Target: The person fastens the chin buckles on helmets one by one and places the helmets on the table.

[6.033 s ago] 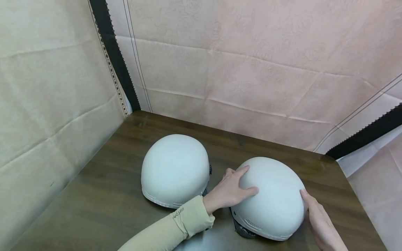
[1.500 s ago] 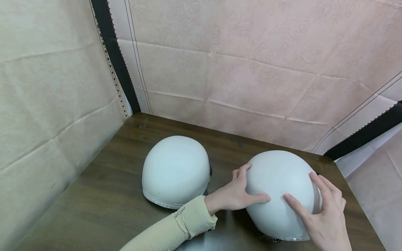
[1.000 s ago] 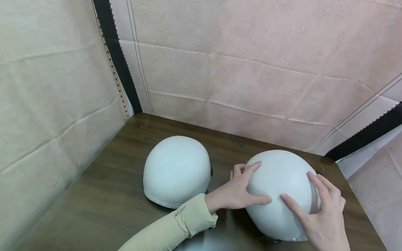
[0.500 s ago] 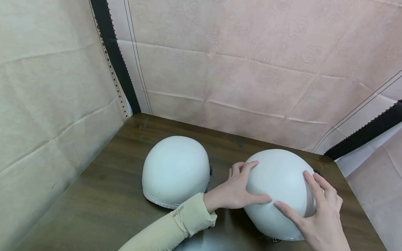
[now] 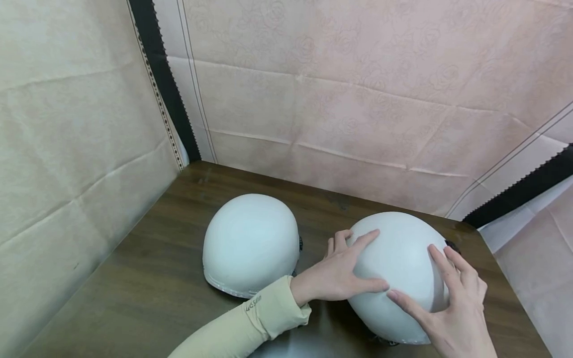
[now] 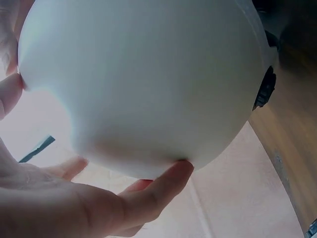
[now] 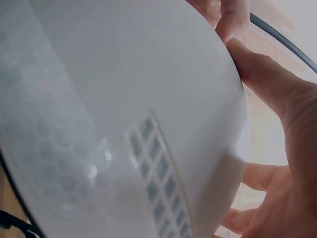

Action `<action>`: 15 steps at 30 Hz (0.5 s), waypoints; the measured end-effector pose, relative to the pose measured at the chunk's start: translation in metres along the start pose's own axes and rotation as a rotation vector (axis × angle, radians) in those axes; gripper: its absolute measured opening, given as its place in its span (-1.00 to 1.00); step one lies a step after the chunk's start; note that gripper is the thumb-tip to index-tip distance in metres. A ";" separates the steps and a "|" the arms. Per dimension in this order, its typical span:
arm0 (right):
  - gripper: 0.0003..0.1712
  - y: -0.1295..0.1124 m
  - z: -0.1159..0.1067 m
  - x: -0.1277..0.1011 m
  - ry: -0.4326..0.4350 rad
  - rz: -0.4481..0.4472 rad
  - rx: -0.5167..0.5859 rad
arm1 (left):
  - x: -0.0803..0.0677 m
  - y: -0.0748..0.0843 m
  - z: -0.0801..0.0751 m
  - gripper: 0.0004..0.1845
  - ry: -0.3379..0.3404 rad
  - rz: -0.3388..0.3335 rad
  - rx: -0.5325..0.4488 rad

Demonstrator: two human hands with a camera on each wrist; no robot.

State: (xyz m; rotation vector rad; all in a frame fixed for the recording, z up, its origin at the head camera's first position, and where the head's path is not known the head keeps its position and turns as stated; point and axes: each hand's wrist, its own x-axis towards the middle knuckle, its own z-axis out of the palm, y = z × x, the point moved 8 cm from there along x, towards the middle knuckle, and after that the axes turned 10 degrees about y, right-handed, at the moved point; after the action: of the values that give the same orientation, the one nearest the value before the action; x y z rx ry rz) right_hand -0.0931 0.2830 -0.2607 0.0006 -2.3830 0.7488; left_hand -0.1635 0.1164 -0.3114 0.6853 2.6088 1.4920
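Two white helmets stand dome up on the table. Both hands hold the right helmet (image 5: 398, 253). My left hand (image 5: 337, 273) grips its left side, fingers and thumb spread over the shell. My right hand (image 5: 461, 308) grips the right side, its thumb close to the left thumb. A small black part (image 5: 452, 245) shows behind the right fingers. The right wrist view shows a lattice patch (image 7: 161, 173) and a honeycomb-patterned band (image 7: 54, 124) on the shell. The left helmet (image 5: 250, 243) stands untouched beyond my left forearm. The insides of both helmets are hidden.
A dark brown wooden table (image 5: 147, 268) lies under both helmets. Pale cloth walls (image 5: 340, 99) rise at its back and sides, with black bands at the corners. My left sleeve (image 5: 255, 318) crosses in front of the left helmet.
Since the oldest frame, the right helmet has shifted right and turned, and my right hand has come up onto its shell. Lately it turns slightly further as my right hand eases left.
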 end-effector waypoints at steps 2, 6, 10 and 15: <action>0.22 -0.001 -0.001 0.000 0.004 -0.009 -0.002 | 0.000 0.001 0.000 -0.12 0.000 -0.001 0.005; 0.21 -0.004 -0.002 0.000 0.013 -0.027 0.003 | 0.000 0.001 -0.001 -0.13 0.000 -0.003 0.009; 0.20 -0.006 -0.003 0.000 0.025 -0.031 0.014 | 0.002 0.002 -0.001 -0.13 -0.003 0.010 -0.011; 0.19 -0.010 -0.003 0.000 0.050 -0.038 0.029 | 0.001 0.002 0.000 -0.11 -0.001 0.014 -0.063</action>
State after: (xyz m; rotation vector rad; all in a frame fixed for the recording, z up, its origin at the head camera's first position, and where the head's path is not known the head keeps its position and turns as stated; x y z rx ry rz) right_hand -0.0892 0.2762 -0.2535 0.0390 -2.3184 0.7574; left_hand -0.1638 0.1177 -0.3095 0.6991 2.5490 1.5694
